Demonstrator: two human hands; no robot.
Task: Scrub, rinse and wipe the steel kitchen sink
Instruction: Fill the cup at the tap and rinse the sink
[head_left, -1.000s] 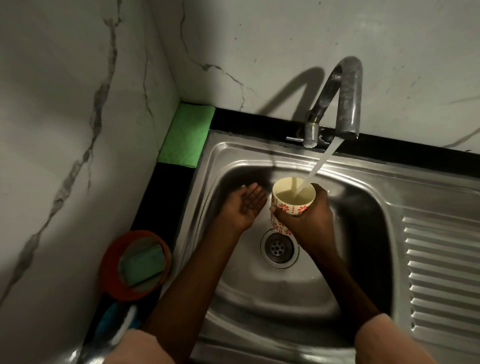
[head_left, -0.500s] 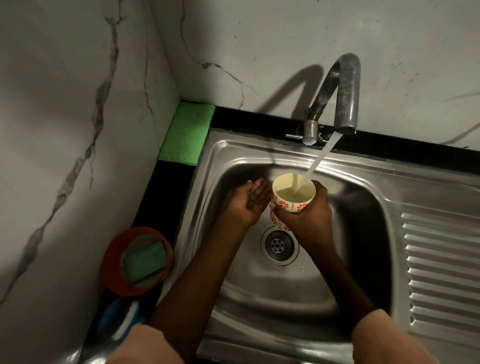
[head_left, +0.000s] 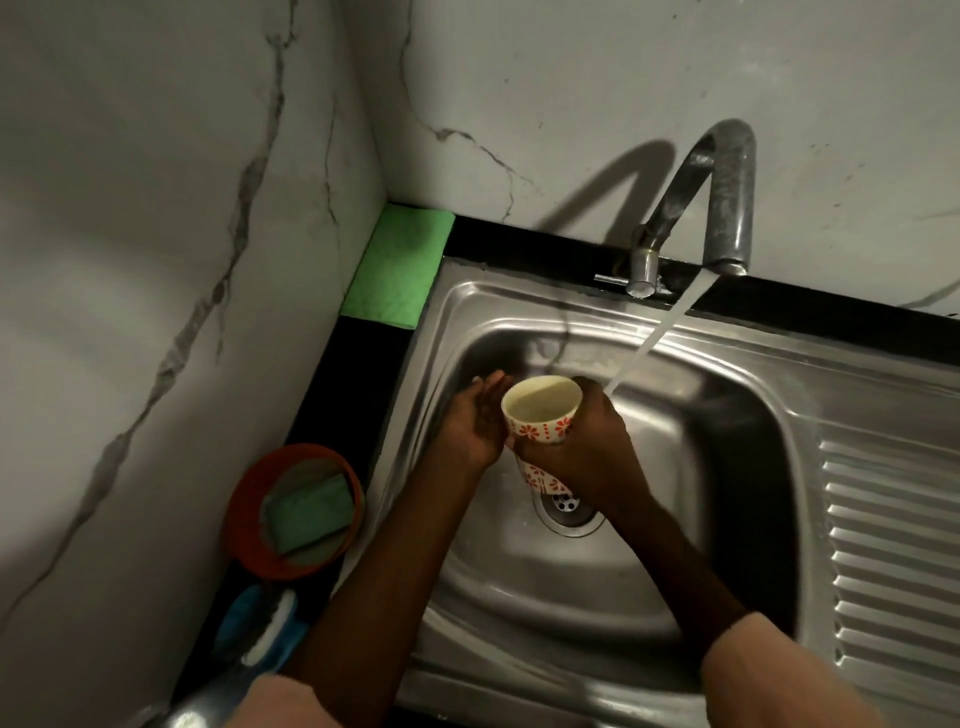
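Note:
The steel sink (head_left: 727, 415) fills the lower right, with its drain (head_left: 569, 506) in the basin floor. My right hand (head_left: 587, 441) grips a cream cup with red flower marks (head_left: 540, 410), holding it upright over the drain with water inside. My left hand (head_left: 475, 421) is cupped, palm up, touching the cup's left side. The tap (head_left: 722, 208) runs, and its stream (head_left: 660, 332) now falls just right of the cup, behind my right hand.
A green cloth (head_left: 397, 265) lies on the black counter at the back-left corner. An orange bowl (head_left: 244, 519) holding a green sponge (head_left: 306, 512) sits left of the sink, a blue brush (head_left: 260, 629) below it. The ribbed drainboard (head_left: 893, 545) is at right.
The cup has moved left out from under the stream, which earlier poured into it. My left hand has closed in against the cup's side.

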